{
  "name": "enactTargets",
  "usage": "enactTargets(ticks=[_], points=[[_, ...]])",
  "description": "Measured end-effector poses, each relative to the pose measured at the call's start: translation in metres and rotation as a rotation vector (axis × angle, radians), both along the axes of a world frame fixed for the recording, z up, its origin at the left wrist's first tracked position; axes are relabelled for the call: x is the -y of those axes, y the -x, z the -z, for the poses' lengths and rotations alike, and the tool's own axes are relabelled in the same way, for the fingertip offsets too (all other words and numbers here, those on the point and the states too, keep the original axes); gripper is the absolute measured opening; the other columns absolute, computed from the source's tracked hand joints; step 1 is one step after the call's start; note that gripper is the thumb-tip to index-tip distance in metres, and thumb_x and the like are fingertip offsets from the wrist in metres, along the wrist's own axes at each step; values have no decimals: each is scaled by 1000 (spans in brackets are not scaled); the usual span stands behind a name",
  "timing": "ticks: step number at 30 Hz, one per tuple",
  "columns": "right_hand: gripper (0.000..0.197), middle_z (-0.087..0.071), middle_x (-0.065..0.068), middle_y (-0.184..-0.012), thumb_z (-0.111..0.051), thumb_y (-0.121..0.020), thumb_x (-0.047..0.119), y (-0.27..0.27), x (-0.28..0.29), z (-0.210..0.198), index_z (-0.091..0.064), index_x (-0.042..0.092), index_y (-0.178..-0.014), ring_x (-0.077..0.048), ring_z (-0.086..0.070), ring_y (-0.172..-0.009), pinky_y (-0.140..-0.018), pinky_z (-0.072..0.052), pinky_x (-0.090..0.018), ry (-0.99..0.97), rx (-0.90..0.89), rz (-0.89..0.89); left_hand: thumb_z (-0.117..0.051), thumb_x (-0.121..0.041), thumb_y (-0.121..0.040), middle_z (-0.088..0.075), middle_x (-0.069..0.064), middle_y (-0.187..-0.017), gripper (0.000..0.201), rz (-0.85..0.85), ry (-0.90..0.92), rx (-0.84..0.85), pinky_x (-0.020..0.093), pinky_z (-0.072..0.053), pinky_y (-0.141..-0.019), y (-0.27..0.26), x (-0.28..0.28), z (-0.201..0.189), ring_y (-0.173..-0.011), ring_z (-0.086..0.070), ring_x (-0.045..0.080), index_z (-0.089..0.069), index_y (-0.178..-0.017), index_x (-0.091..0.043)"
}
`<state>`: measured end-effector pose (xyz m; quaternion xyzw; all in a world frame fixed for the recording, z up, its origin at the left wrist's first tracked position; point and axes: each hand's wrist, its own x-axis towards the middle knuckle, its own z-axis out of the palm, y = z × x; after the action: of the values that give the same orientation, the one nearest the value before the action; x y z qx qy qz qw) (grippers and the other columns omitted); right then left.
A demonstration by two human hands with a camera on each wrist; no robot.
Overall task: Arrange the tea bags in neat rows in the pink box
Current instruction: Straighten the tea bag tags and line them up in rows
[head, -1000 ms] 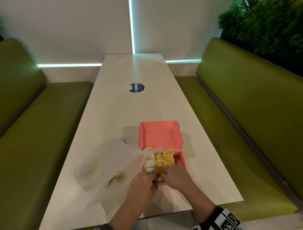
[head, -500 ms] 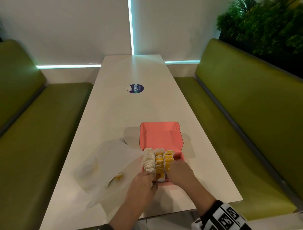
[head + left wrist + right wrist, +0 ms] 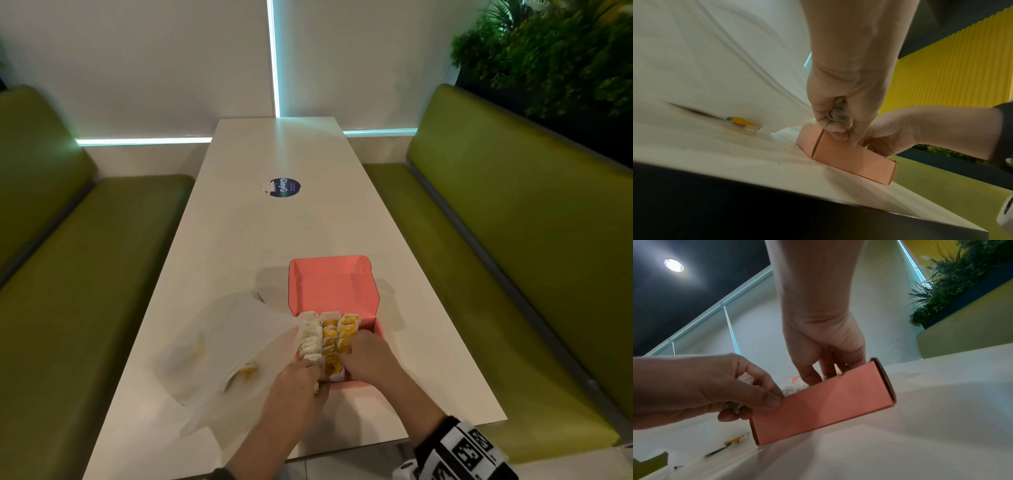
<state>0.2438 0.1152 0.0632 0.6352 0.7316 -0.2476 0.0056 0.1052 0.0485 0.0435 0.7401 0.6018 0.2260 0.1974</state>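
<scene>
The pink box (image 3: 380, 330) stands open near the table's front edge, its lid (image 3: 332, 284) tilted back. Several white and yellow tea bags (image 3: 330, 337) stand in three rows inside. My left hand (image 3: 308, 375) is at the box's near left corner. In the left wrist view its curled fingers (image 3: 840, 128) grip a crumpled white tea bag (image 3: 838, 113). My right hand (image 3: 358, 349) lies over the middle and right rows. In the right wrist view its straight fingers (image 3: 818, 369) reach down behind the box wall (image 3: 824, 402).
A white plastic bag (image 3: 233, 342) lies left of the box with a yellow tea bag (image 3: 247, 371) inside. A round blue sticker (image 3: 285, 187) sits mid-table. Green benches (image 3: 513, 240) flank the white table (image 3: 239, 240); plants (image 3: 548, 51) stand at the back right.
My right hand has slid a little farther over the tea bag rows. My left hand has stayed almost still at the box's near left corner.
</scene>
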Motion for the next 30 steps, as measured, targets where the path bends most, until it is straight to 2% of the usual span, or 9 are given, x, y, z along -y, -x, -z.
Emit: enactTargets(ticks=[3,5,7,10,16,20,22,25,30], points=[[26,-63,-15,-106,-41,-95,19,-2,-1,-5,-61,3,-102,-29,-58,-100,-67,-34,-26,-3,-45,-15,-53,-25,-90,-65,-1,-104,20,1,1,-34,20,-39,-82,0,0,-2,-98,-57,16,-69,-97,-15],[20,-59,-5,-84,-45,-93,22,-5,0,-6,-57,15,-78,-23,-56,-86,-58,-36,-24,50,-69,40,-52,-26,-90,-64,-1,-105,21,1,-2,-37,19,-39,-83,1,0,-2,-98,-56,16,-69,-98,-16],[32,-43,7,-66,-49,-88,20,-4,0,-2,-40,22,-58,-16,-47,-75,-50,-29,-15,49,-116,49,-52,-26,-90,-65,-1,-104,21,5,1,-34,19,-40,-82,1,0,-2,-97,-57,16,-69,-98,-15],[36,-37,8,-60,-49,-85,18,-3,-1,-3,-33,22,-53,-12,-42,-61,-48,-23,-15,24,-135,87,-53,-25,-89,-65,-1,-102,19,5,-7,-34,19,-41,-81,1,0,0,-96,-59,16,-69,-95,-16],[35,-41,4,-68,-48,-86,17,-4,2,-12,-33,23,-55,-15,-45,-75,-53,-29,-21,-16,-133,60,-57,-24,-87,-66,-2,-100,16,-1,23,-2,19,-45,-82,2,2,-2,-93,-59,16,-68,-96,-17],[33,-43,1,-77,-48,-84,12,-13,10,-32,-33,24,-58,-14,-45,-72,-61,-32,-21,-131,-131,89,-55,-11,-87,-59,-9,-97,32,-67,132,283,7,-40,-70,6,4,-24,-86,-57,6,-50,-115,-27],[27,-50,1,-88,-52,-84,15,-16,15,-43,-42,26,-62,-14,-49,-81,-68,-35,-22,-145,-187,28,-47,4,-87,-51,-7,-97,42,-58,241,541,10,-42,-70,7,3,-37,-80,-50,2,-39,-112,-29],[4,-58,13,-89,-65,-82,22,-15,25,-61,-63,25,-83,-5,-54,-75,-66,-43,-15,-6,-486,-89,-40,23,-80,-47,3,-102,61,-56,250,825,19,-49,-72,9,2,-44,-88,-51,14,-35,-111,-28],[24,-53,20,-90,-74,-77,20,-10,28,-68,-65,23,-99,0,-51,-73,-65,-39,-6,-48,-553,-146,-49,21,-82,-48,-1,-125,71,-38,231,1066,25,-53,-77,9,0,-48,-109,-58,10,-30,-125,-31]])
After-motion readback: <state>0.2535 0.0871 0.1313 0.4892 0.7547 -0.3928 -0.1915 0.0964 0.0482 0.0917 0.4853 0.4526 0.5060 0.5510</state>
